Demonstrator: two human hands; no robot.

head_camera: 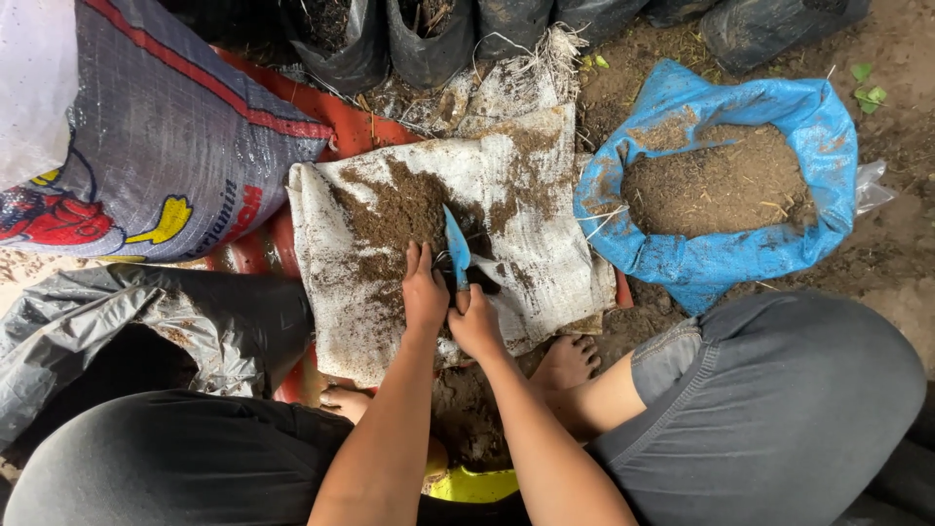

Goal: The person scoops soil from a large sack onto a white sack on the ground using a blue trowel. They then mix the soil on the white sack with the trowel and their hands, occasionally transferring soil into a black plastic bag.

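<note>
The person sits cross-legged on the ground, both hands meeting over a white sack (545, 195) spread flat and strewn with soil (394, 209). The right hand (474, 321) has its fingers clenched round the handle of a blue trowel (456, 245); the handle itself is hidden in the fist, and only the blade shows, pointing away from the person. The left hand (425, 290) lies just beside it, palm down, fingers stretched toward the soil. What sits under those fingers is dark and hard to make out, so I cannot tell whether they grasp anything.

To the right a blue sack (711, 263) stands open, full of brown soil. To the left lies a grey printed sack (185, 136), cut off by the frame, and below it a crumpled grey plastic sheet (117, 321). Black grow bags (341, 44) line the top edge, only their lower parts in view. A yellow thing (477, 484) peeks from between the forearms, mostly hidden.
</note>
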